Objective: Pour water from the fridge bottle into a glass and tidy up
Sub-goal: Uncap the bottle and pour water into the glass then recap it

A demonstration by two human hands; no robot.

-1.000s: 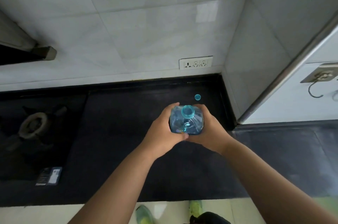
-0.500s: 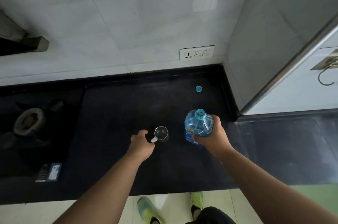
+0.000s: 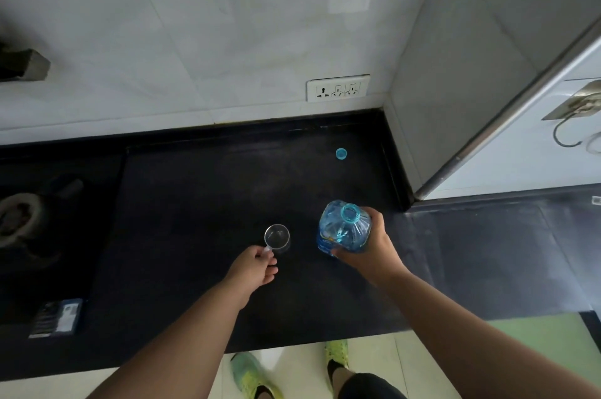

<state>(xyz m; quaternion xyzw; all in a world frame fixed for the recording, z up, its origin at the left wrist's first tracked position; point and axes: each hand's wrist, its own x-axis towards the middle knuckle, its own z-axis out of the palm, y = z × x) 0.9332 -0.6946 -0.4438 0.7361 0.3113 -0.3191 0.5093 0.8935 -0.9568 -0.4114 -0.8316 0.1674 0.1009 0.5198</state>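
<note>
A clear glass mug [image 3: 277, 237] stands upright on the black counter [image 3: 201, 190]. My left hand [image 3: 253, 268] is closed on its handle at the near side. To the right, my right hand [image 3: 370, 249] grips a blue transparent water bottle [image 3: 341, 229] around its body. The bottle has no cap, and its open neck points up toward the camera. Its blue cap [image 3: 341, 154] lies alone near the back right corner of the counter.
A gas burner [image 3: 19, 219] sits at the left, with a small dark box [image 3: 55, 317] near the front edge. A socket plate [image 3: 338, 88] is on the tiled back wall. A white cabinet side [image 3: 455, 89] bounds the right. My feet show below the counter edge.
Both hands held the bottle at first. My left hand let go, moved left and took the mug's handle; the right hand kept the bottle and shifted it right.
</note>
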